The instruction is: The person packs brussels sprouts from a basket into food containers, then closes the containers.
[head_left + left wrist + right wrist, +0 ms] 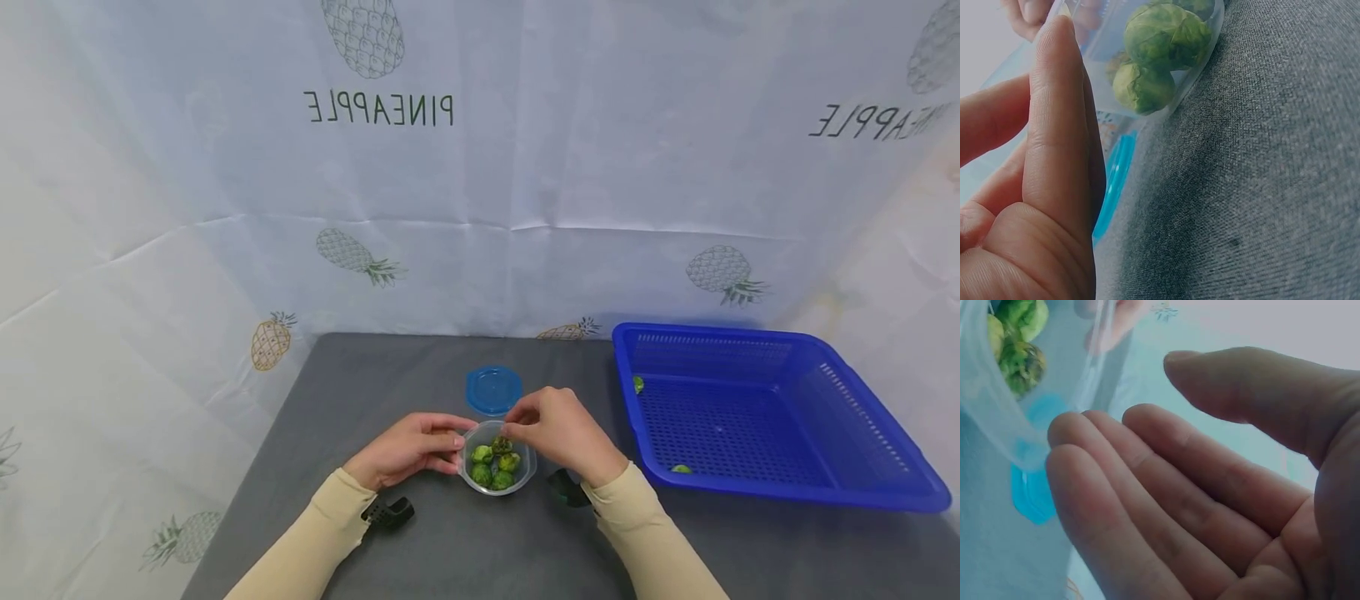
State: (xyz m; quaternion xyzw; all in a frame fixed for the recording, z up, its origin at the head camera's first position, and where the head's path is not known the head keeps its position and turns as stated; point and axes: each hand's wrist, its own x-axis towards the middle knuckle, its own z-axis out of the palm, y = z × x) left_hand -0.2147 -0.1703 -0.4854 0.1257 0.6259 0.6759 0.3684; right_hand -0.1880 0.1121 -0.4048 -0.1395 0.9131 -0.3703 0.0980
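Observation:
A small clear plastic bowl (528, 463) stands on the grey tabletop, holding several Brussels sprouts (482, 476). My left hand (408, 450) holds the bowl's left rim between thumb and fingers; its thumb tip meets the rim in the left wrist view. Over the far right side of the bowl is my right hand (558, 429). In the right wrist view its thumb stands apart from the fingers, with nothing held. One sprout (1021, 367) close to that hand has brownish, darkened leaves. Just beyond the bowl lies a blue round lid (495, 389).
To the right sits a large blue plastic basket (750, 487). It contains a sprout (638, 384) by its left wall and another sprout (681, 469) near its front edge. A white curtain (525, 183) printed with pineapples hangs behind the table.

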